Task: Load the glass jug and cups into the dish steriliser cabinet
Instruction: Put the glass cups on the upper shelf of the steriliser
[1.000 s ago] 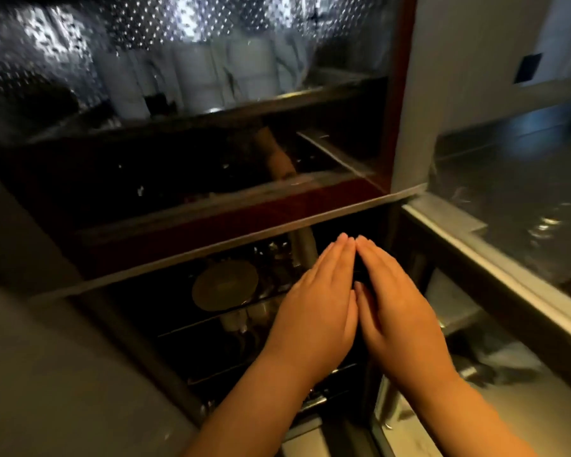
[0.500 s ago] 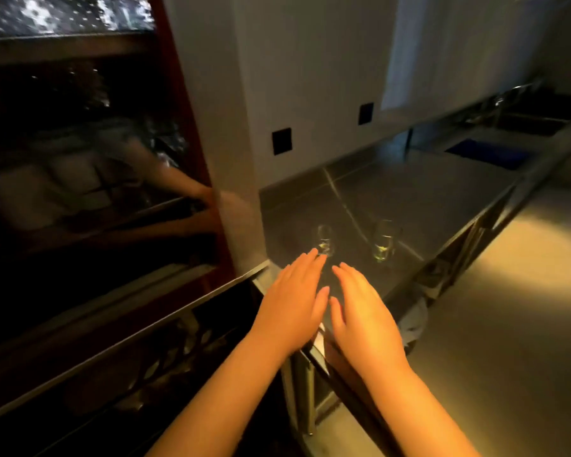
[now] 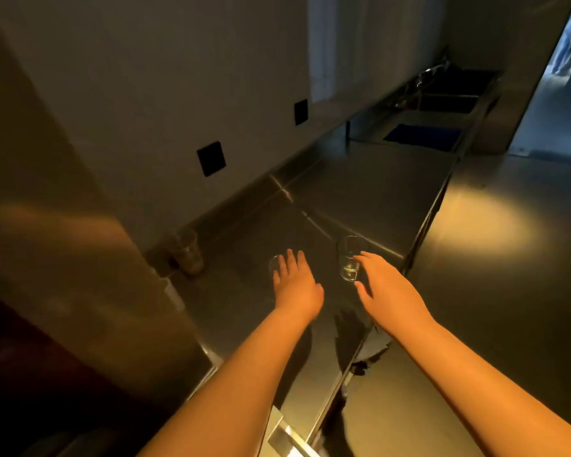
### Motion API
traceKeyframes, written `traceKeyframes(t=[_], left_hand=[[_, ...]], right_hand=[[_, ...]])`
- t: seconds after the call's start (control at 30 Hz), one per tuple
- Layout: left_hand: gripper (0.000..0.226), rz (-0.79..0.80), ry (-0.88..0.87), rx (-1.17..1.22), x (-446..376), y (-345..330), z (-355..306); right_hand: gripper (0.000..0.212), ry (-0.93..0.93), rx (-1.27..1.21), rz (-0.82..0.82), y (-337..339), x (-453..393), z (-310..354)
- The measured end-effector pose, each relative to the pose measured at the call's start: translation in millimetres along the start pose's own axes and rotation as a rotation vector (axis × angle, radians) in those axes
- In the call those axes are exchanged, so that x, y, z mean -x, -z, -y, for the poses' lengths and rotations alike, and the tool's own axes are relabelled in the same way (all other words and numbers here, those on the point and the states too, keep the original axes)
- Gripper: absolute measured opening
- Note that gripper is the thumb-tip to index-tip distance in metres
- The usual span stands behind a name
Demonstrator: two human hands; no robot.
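Stainless steel counter (image 3: 370,179) is carrying two small glass cups standing upright, mouths up. The right hand (image 3: 384,288) is reaching toward the right cup (image 3: 350,258), fingers spread apart and relaxed, thumb below the glass and fingertips beside its near wall; it is holding nothing yet, and contact looks likely but the dim light is making that hard to judge. The left hand (image 3: 297,285) is lying over the left cup (image 3: 275,263), fingers straight and loosely together, hiding most of it, so each hand is nearer its own cup. A third clear vessel (image 3: 187,250) is standing well off to the left against the wall; whether it is the jug cannot be told. No labels or writing are showing
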State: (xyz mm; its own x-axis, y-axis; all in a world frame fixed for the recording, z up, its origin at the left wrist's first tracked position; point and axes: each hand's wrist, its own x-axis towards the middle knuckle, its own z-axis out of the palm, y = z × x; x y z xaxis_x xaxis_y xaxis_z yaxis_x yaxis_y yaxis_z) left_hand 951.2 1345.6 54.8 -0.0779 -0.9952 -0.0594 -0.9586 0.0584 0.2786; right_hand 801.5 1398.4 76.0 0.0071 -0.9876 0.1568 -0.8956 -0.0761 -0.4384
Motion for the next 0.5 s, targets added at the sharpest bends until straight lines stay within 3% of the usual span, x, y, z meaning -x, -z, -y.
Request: traceKeyframes(t=[0.3, 0.5], left_hand=[[0.078, -0.042, 0.118, -0.094, -76.4, -67.6, 16.8], [0.075, -0.091, 0.171, -0.026, -97.1, -98.8, 50.5]], right_hand=[[0.048, -0.004, 0.069, 0.159, -49.9, -91.6, -51.4], [0.049, 0.051, 0.197, 0.213, -80.9, -121.9, -75.8]])
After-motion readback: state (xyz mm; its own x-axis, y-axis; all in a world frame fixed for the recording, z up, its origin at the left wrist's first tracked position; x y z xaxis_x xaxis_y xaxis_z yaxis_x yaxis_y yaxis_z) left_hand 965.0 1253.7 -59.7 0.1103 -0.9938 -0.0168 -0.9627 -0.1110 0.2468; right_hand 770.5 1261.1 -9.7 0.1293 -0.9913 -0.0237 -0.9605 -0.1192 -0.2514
